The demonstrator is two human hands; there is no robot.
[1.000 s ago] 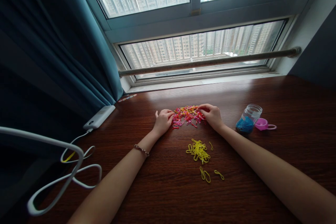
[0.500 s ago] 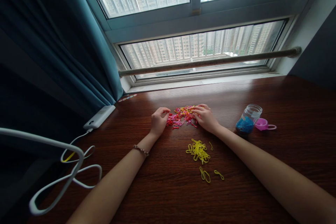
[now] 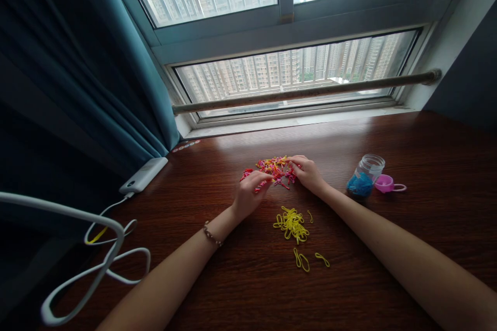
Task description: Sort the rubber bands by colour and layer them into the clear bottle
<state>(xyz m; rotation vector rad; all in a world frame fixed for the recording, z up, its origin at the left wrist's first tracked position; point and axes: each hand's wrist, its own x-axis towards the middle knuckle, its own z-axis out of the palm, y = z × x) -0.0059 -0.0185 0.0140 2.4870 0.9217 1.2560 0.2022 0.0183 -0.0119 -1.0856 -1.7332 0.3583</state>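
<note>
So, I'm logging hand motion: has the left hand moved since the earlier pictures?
Yes: judged against the unmoved yellow pile, the left hand has moved right and closer to it.

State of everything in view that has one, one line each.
Left hand: over the mixed pile, apparently pinching a yellow band
Right hand: fingers at mixed pile, grip unclear
Mixed pile: loose, spread
Yellow pile: loose, strays beside it
Jar: open, part full of blue stuff
Lid: off, beside jar
Device: cable plugged in
Cable: looped
Curtain: gathered left
</note>
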